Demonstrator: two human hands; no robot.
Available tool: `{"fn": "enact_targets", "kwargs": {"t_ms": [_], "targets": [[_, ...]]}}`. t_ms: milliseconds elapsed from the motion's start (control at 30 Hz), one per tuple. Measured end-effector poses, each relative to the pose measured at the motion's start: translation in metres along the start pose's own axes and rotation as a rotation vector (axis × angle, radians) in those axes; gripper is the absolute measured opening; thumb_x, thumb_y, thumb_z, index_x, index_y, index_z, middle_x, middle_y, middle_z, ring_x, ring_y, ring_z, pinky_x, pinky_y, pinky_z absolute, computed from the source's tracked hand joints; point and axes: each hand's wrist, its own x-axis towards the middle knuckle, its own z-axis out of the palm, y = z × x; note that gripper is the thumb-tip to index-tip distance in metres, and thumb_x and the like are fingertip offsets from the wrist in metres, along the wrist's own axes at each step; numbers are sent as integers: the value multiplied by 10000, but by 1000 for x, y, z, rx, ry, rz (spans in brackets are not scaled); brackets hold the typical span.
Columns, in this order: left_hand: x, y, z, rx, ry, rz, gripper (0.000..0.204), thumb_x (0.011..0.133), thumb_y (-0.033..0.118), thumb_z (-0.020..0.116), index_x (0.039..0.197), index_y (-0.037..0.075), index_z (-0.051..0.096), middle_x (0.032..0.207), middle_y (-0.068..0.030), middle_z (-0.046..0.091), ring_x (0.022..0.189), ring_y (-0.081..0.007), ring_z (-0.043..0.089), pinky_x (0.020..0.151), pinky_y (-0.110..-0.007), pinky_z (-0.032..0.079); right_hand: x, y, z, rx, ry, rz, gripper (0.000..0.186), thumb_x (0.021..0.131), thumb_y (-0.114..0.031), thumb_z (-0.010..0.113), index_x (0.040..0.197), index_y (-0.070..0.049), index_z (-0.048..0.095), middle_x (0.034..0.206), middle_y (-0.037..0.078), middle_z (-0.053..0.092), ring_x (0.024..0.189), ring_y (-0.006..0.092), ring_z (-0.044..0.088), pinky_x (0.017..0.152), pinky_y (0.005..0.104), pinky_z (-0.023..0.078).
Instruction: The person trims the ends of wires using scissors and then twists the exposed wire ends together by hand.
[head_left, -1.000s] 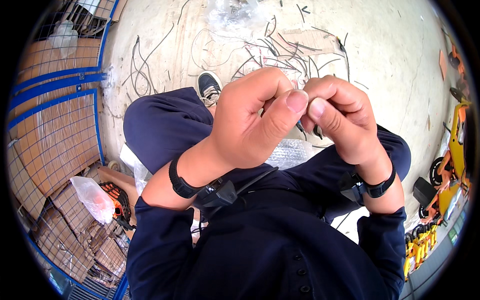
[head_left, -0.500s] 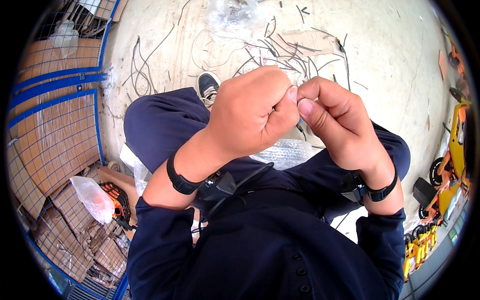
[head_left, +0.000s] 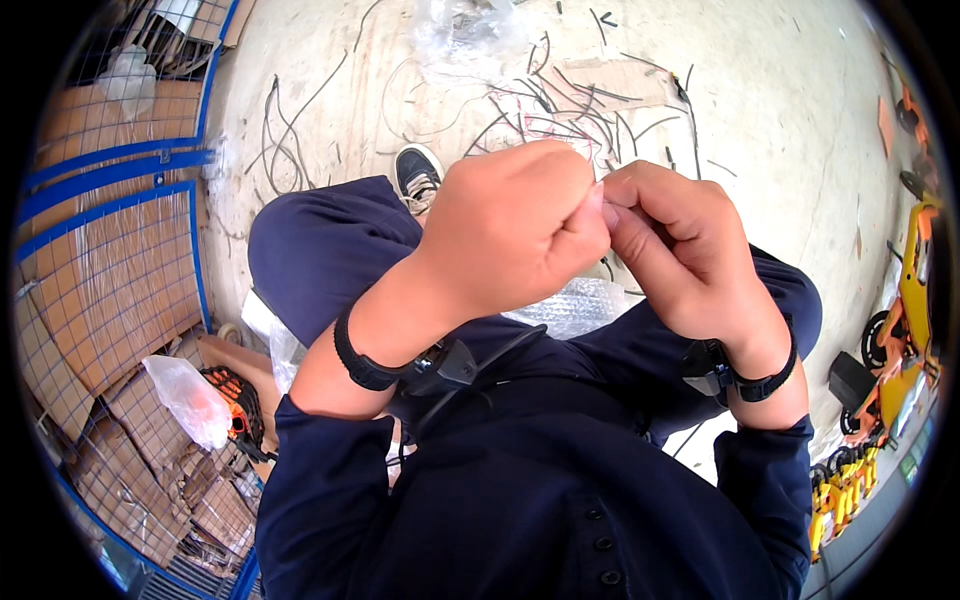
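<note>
My left hand (head_left: 510, 225) is closed in a fist, knuckles up, in front of me above my crossed legs. My right hand (head_left: 680, 255) meets it with thumb and index finger pinched at the left fist's thumb. What they grip is hidden between the fingertips; a short dark wire end (head_left: 606, 266) shows just below. Both wrists wear black straps with small devices. Under the hands, bubble wrap (head_left: 575, 305) lies between my legs.
Cut black cables (head_left: 550, 95) and a loop of cable (head_left: 285, 140) lie on the floor ahead, near clear plastic (head_left: 465, 35). At left stands a blue mesh cage (head_left: 160, 160) with cardboard and a plastic bag (head_left: 185, 400). Yellow-orange wheeled equipment (head_left: 910, 280) lines the right.
My left hand has rolled over from showing its thumb nail on top to a tighter fist with knuckles up. My right thumb has moved in against it, and both have lowered slightly since half a second ago.
</note>
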Motion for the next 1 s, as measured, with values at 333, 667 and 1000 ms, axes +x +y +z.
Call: {"fn": "enact_targets", "kwargs": {"t_ms": [333, 667, 1000], "targets": [[-6, 21, -6, -1111, 58, -619, 272, 941, 136, 458, 696, 24, 493, 567, -26, 481, 437, -91, 425, 427, -250, 404, 5, 1, 3, 733, -183, 10, 139, 947, -13, 481, 960, 52, 604, 891, 117, 656, 747, 176, 632, 687, 274, 513], [-2, 23, -12, -1609, 63, -707, 322, 953, 183, 410, 689, 4, 454, 617, -84, 493, 427, -102, 404, 376, -288, 463, 8, 4, 10, 1118, -287, 38, 168, 970, -52, 470, 982, 64, 591, 961, 180, 653, 760, 226, 670, 647, 273, 522], [-5, 9, -8, -763, 77, -315, 208, 887, 125, 541, 708, 32, 491, 641, -20, 455, 531, -93, 390, 471, -257, 352, 7, 4, 7, 912, -135, 15, 137, 962, -68, 502, 969, 28, 600, 862, 73, 636, 757, 111, 573, 683, 230, 443]]}}
